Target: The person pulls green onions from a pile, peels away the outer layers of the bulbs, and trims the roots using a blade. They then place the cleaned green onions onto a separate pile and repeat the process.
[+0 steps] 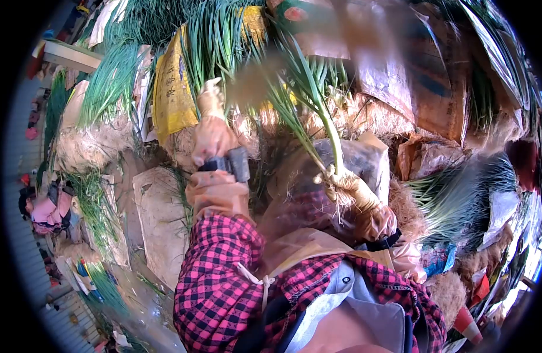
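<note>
Our gloved right hand [354,191] grips green onions [330,130] near their roots [342,207], the leaves [303,67] pointing away from our checked shirt [218,265]. Our gloved left hand [211,103] is near the onion pile [209,50], beside a yellow sack [169,91]; we cannot tell whether it grasps anything.

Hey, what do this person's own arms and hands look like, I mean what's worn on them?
The left hand and right hand wear pale yellowish gloves. Wrinkled, peach-tinted covers wrap the forearms. A dark strap with a boxy dark piece sits near the left wrist, a black band near the right. Pink-and-black checked sleeves show above.
</note>
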Action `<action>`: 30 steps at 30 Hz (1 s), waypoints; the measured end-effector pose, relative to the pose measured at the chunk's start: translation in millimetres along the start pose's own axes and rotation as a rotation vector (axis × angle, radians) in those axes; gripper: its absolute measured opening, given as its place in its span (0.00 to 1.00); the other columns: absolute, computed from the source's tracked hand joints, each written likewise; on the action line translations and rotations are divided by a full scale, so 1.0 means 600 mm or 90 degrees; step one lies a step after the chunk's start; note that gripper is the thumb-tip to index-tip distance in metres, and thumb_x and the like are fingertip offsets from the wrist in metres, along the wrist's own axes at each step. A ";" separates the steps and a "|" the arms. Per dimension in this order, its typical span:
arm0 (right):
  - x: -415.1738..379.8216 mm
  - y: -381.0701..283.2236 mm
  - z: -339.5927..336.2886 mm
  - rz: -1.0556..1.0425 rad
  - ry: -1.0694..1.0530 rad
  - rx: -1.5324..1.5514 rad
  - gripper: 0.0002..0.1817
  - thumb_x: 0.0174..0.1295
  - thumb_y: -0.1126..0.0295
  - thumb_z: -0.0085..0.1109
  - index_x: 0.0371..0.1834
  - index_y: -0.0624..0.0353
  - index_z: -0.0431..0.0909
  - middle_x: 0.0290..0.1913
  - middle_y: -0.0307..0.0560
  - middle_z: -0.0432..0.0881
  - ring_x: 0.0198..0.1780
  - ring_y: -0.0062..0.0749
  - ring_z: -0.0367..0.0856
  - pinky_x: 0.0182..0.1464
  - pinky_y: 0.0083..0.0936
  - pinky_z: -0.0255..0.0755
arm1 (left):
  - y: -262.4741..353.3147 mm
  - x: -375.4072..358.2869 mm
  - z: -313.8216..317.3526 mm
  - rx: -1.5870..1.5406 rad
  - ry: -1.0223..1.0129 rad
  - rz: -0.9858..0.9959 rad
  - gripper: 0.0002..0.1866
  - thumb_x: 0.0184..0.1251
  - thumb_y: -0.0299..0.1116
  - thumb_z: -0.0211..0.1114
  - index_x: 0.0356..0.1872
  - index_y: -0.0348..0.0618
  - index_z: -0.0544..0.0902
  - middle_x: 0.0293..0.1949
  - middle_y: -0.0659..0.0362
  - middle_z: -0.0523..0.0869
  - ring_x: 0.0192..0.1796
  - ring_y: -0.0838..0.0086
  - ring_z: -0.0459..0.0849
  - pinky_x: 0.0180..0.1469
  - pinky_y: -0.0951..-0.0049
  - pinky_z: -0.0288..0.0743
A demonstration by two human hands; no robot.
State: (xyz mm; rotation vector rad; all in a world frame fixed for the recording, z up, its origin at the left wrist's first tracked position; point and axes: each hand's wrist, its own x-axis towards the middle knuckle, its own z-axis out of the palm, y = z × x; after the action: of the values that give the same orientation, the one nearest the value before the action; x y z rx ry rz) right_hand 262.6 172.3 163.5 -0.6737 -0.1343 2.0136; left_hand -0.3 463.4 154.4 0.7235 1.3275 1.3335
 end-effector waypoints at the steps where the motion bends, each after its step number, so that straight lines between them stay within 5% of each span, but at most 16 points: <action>1: 0.004 -0.001 -0.002 -0.015 -0.006 -0.033 0.10 0.59 0.74 0.56 0.42 0.61 0.69 0.41 0.53 0.78 0.28 0.22 0.75 0.26 0.15 0.72 | 0.003 -0.015 -0.024 0.055 -0.001 -0.023 0.12 0.62 0.34 0.57 0.40 0.37 0.79 0.14 0.70 0.69 0.14 0.87 0.64 0.13 0.87 0.59; 2: 0.012 0.000 -0.002 -0.030 -0.013 -0.066 0.10 0.59 0.74 0.56 0.41 0.61 0.70 0.40 0.52 0.78 0.28 0.21 0.75 0.25 0.14 0.71 | 0.006 -0.032 -0.046 0.111 -0.002 -0.045 0.14 0.63 0.37 0.56 0.41 0.37 0.79 0.15 0.68 0.71 0.15 0.87 0.66 0.15 0.86 0.62; 4: 0.029 0.007 0.003 -0.016 0.020 -0.114 0.09 0.58 0.74 0.57 0.40 0.61 0.70 0.40 0.50 0.79 0.26 0.23 0.75 0.25 0.14 0.70 | -0.037 -0.089 -0.041 0.325 -0.202 -0.092 0.16 0.58 0.43 0.60 0.40 0.41 0.79 0.27 0.59 0.82 0.20 0.77 0.76 0.25 0.76 0.74; 5: 0.040 0.015 0.002 -0.010 -0.002 -0.110 0.09 0.58 0.74 0.57 0.40 0.61 0.71 0.40 0.50 0.79 0.26 0.23 0.75 0.25 0.15 0.70 | -0.058 -0.128 -0.031 0.386 -0.336 -0.224 0.25 0.58 0.54 0.59 0.43 0.42 0.79 0.33 0.55 0.83 0.24 0.73 0.79 0.30 0.72 0.76; 6: 0.050 0.023 0.002 -0.003 -0.024 -0.107 0.09 0.58 0.74 0.57 0.41 0.61 0.71 0.40 0.50 0.79 0.26 0.24 0.75 0.25 0.15 0.70 | -0.070 -0.178 -0.010 0.336 -0.426 -0.345 0.25 0.61 0.55 0.58 0.44 0.41 0.79 0.32 0.55 0.84 0.27 0.73 0.82 0.29 0.75 0.76; 8: 0.066 0.036 0.006 0.008 -0.016 -0.080 0.10 0.58 0.75 0.57 0.42 0.61 0.71 0.39 0.49 0.79 0.25 0.26 0.76 0.26 0.17 0.71 | -0.108 -0.240 0.009 0.149 -0.480 -0.394 0.20 0.63 0.48 0.57 0.37 0.37 0.81 0.32 0.54 0.83 0.27 0.73 0.82 0.27 0.80 0.75; 11: 0.073 0.036 0.024 -0.034 0.070 -0.138 0.11 0.57 0.77 0.56 0.43 0.61 0.71 0.42 0.49 0.79 0.40 0.31 0.81 0.38 0.22 0.76 | -0.114 -0.245 0.019 0.170 -0.386 -0.227 0.13 0.61 0.40 0.62 0.32 0.38 0.81 0.25 0.58 0.84 0.20 0.78 0.80 0.21 0.86 0.70; 12: 0.084 0.050 -0.006 -0.056 0.110 -0.193 0.09 0.57 0.76 0.58 0.40 0.60 0.73 0.34 0.44 0.79 0.33 0.25 0.78 0.34 0.18 0.73 | -0.110 -0.246 0.024 0.254 -0.370 -0.191 0.13 0.60 0.41 0.62 0.30 0.39 0.81 0.23 0.60 0.83 0.18 0.81 0.79 0.19 0.86 0.68; 14: 0.093 0.054 0.004 -0.088 0.113 -0.212 0.09 0.56 0.78 0.58 0.39 0.59 0.73 0.32 0.43 0.79 0.34 0.25 0.79 0.35 0.19 0.74 | -0.095 -0.252 0.040 0.284 -0.348 -0.150 0.15 0.60 0.44 0.63 0.28 0.40 0.81 0.22 0.60 0.83 0.17 0.81 0.78 0.19 0.86 0.67; 17: 0.109 0.050 0.038 -0.040 0.089 -0.197 0.10 0.55 0.80 0.58 0.40 0.60 0.72 0.32 0.44 0.79 0.33 0.28 0.79 0.35 0.21 0.75 | -0.105 -0.207 0.040 0.078 -0.262 -0.111 0.17 0.62 0.46 0.61 0.25 0.42 0.80 0.21 0.62 0.81 0.19 0.81 0.77 0.22 0.83 0.68; 21: 0.136 0.060 0.063 -0.041 0.088 -0.133 0.12 0.55 0.81 0.57 0.42 0.64 0.70 0.32 0.50 0.79 0.33 0.35 0.81 0.37 0.26 0.77 | -0.095 -0.218 0.030 0.484 -0.116 0.198 0.21 0.68 0.50 0.49 0.39 0.43 0.83 0.26 0.57 0.84 0.29 0.68 0.81 0.32 0.73 0.73; 22: 0.144 0.066 0.055 -0.052 0.095 -0.110 0.08 0.60 0.79 0.52 0.43 0.61 0.69 0.34 0.52 0.81 0.28 0.31 0.81 0.31 0.21 0.78 | -0.109 -0.217 0.017 0.537 -0.148 0.068 0.22 0.68 0.50 0.49 0.38 0.42 0.83 0.24 0.57 0.83 0.27 0.73 0.80 0.29 0.76 0.71; 24: 0.158 0.069 0.036 -0.116 0.155 -0.098 0.09 0.60 0.79 0.52 0.44 0.63 0.69 0.34 0.52 0.81 0.28 0.31 0.81 0.30 0.21 0.78 | -0.147 -0.245 -0.021 0.455 -0.262 0.048 0.19 0.66 0.48 0.54 0.31 0.43 0.82 0.17 0.63 0.78 0.16 0.82 0.70 0.17 0.80 0.64; 26: 0.170 0.072 0.025 -0.152 0.230 -0.081 0.10 0.60 0.79 0.52 0.45 0.64 0.70 0.34 0.52 0.80 0.28 0.31 0.81 0.29 0.22 0.77 | -0.103 -0.317 -0.045 0.215 -0.393 -0.172 0.16 0.67 0.46 0.54 0.31 0.44 0.80 0.16 0.65 0.76 0.13 0.85 0.66 0.15 0.84 0.60; 30: 0.194 0.085 -0.008 -0.224 0.264 -0.090 0.15 0.57 0.83 0.53 0.47 0.63 0.67 0.36 0.46 0.77 0.30 0.29 0.77 0.29 0.21 0.73 | -0.050 -0.354 -0.140 0.397 -0.601 -0.377 0.17 0.64 0.47 0.57 0.30 0.43 0.78 0.21 0.62 0.79 0.14 0.86 0.68 0.16 0.84 0.62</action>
State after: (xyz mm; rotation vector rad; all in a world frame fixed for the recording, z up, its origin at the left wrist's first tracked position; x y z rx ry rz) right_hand 181.8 241.9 94.0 -1.0646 -0.1380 1.5062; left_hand -18.7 233.7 163.7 1.0778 1.0066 0.0130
